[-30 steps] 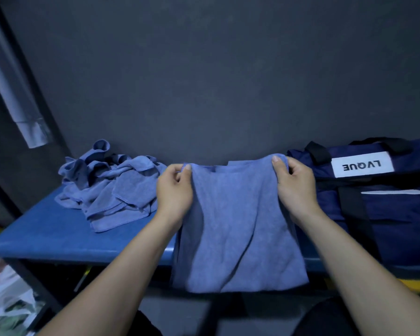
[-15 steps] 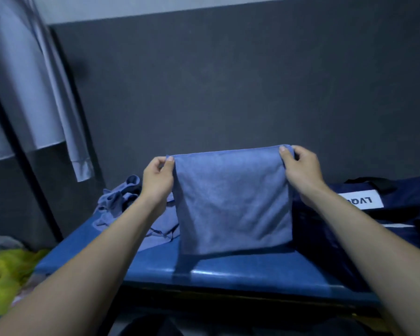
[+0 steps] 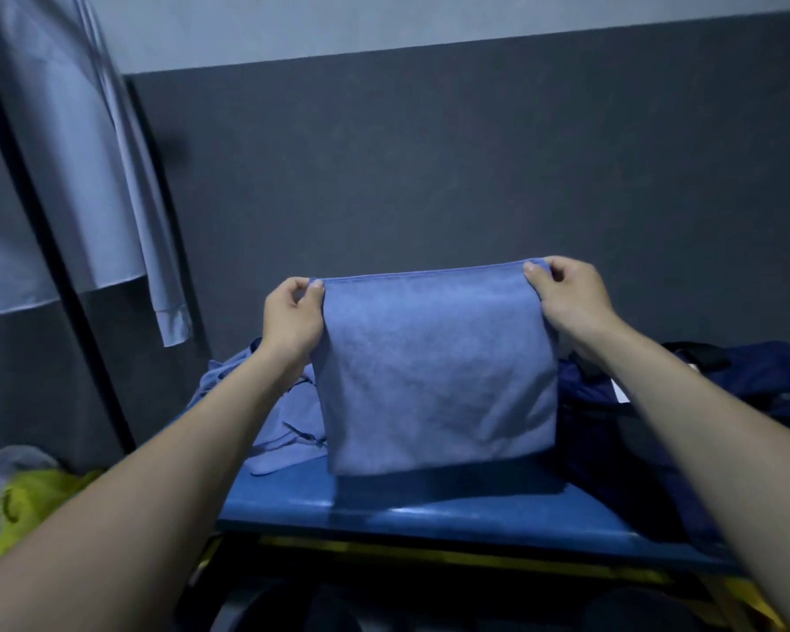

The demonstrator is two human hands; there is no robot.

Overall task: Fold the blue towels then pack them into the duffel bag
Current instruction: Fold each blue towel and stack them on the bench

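Observation:
A blue towel (image 3: 436,371) hangs doubled over, stretched flat in the air above the blue table (image 3: 429,508). My left hand (image 3: 290,319) pinches its top left corner and my right hand (image 3: 566,296) pinches its top right corner. The towel's lower edge hangs just above the tabletop. Behind my left forearm lies a crumpled pile of blue towels (image 3: 270,412). The navy duffel bag (image 3: 726,394) sits on the table at the right, partly hidden by the towel and my right arm.
A dark grey wall panel stands close behind the table. A black pole (image 3: 65,266) with a pale hanging garment (image 3: 87,166) is at the left. Yellow-green fabric and a plastic bag (image 3: 24,499) lie low at the left.
Both hands have lifted the towel from the table's front edge up into the air and pulled it taut. It now hangs as a flat, doubled rectangle.

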